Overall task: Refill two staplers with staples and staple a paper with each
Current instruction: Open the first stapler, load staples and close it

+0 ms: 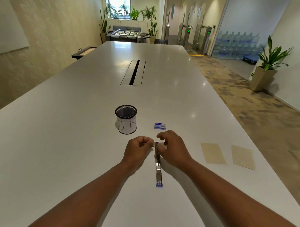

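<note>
White worktop [74, 144]: both hands [158, 148] pinch at opened stapler [158, 163], contents unclear; staples cd jam if misaligned.

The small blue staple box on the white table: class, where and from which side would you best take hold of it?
Pinch the small blue staple box across its two long sides, coming from above. It lies flat, clear of the black mesh cup, with nothing around those sides.

Bright, glossy glare, warped edges
</note>
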Motion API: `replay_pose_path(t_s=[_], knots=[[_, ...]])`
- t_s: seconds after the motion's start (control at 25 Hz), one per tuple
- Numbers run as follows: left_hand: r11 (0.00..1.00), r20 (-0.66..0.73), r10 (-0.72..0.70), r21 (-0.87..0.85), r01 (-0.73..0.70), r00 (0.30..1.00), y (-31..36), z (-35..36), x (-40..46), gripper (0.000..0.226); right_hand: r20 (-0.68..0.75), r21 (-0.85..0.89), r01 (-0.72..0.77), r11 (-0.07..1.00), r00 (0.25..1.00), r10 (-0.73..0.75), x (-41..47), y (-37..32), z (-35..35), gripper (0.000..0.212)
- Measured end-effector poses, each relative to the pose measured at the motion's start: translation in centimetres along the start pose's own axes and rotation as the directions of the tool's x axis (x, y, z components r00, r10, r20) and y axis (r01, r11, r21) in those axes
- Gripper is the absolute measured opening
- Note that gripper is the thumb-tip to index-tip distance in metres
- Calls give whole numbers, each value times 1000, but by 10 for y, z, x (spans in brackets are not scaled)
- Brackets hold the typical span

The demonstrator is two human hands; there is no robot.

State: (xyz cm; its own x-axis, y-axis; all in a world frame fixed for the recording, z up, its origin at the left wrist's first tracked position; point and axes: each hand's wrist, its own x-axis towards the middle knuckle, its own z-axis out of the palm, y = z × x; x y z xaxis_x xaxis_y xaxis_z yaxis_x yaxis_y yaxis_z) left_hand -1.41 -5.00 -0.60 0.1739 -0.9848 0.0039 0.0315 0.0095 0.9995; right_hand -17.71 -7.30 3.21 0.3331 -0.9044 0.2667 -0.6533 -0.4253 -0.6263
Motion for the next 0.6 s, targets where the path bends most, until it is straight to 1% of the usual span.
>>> replay_pose_path(t_s=[0.08, 0.2, 0.32, 0.44, 0.52, 0.6], knots=[[999, -23, 25, 29, -25, 999, -1, 0, -5, 12, -73, 12, -66, 998, 995, 67, -16, -1, 11, 23], [997, -44, 48, 61, -45, 998, -3, 0, -8, 12, -49, -19, -125, 992, 991, 124, -36, -1, 26, 19], [990, -35, 68, 129, -63, 997, -4, 0, -5, 9, -45, -78, -137, 987, 990, 134, -43, -1, 33, 17], [983, -18, 78, 171, -73, 997, -7, -1, -2, 9, -53, -79, -120, 990, 992, 116, -43, -2, 38, 14], [978, -3, 80, 193, -78, 997, -7, 0, 0, 9, -40, -95, -115, 989, 993, 111, -40, -3, 40, 24], [974, 28, 62, 217, -67, 998, -7, 2, 2, 13, -30, -134, -134, 982, 991, 131, -36, -4, 42, 32]])
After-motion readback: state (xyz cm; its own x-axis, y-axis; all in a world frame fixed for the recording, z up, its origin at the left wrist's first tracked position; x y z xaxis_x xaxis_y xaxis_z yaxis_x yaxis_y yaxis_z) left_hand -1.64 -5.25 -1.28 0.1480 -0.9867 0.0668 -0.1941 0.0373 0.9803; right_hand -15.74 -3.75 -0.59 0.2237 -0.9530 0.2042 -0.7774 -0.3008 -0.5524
